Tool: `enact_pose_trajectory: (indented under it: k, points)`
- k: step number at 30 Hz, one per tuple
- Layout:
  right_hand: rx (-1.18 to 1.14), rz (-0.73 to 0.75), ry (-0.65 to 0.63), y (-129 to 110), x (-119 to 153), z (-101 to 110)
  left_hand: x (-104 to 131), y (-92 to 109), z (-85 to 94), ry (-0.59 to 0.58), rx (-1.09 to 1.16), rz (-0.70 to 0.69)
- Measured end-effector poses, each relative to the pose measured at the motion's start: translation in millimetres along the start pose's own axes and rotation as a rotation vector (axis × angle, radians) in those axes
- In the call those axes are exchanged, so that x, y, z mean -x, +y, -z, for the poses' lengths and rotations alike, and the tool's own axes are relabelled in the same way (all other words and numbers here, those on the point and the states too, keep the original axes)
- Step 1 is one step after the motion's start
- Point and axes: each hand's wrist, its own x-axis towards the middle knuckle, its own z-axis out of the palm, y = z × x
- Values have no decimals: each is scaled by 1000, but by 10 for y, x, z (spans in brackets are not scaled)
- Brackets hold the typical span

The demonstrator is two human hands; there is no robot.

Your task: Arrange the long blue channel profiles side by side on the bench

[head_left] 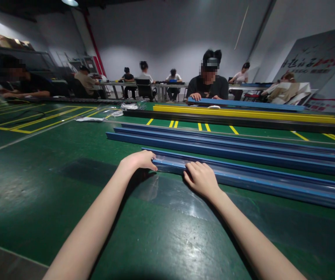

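Note:
A long blue rail [243, 177] lies on the green floor, running off to the right. Its near left end carries a clear film or plastic cover [170, 163]. My left hand [138, 160] is at that end, fingertips pinched on the tip of the rail and film. My right hand [201, 177] rests a little further along, fingers curled over the rail's front edge. Clear film also lies flat on the floor [156, 190] just in front of the rail.
Two more long blue rails [214, 146] lie parallel behind. Further back lie a black rail [243, 121] and yellow rails [243, 112]. A person in a black shirt [208, 85] sits opposite, hands on another blue rail [243, 104]. Other people sit at tables behind.

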Motion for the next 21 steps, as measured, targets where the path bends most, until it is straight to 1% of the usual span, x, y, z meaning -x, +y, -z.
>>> enact_pose_trajectory:
  k: [3,5,11,13,16,19,21]
  points:
    - [-10,0,-2,2,-1,1,30,100,-1,13,1,-5]
    - [-12,1,-2,0,1,0,50,204,-8,46,-13,-14]
    - [-32,-39,-18,-21,-6,35,50,514,-90,188,-86,-206]
    - [-60,-69,-61,-9,-18,70,39,593,-136,226,-104,-235]
    - [-118,-119,-162,58,-21,139,20,697,-213,263,-127,-262]
    - [-183,-164,-251,186,16,209,-7,781,-277,298,-147,-274]
    - [-193,-201,-286,301,63,251,-36,825,-302,317,-151,-270]
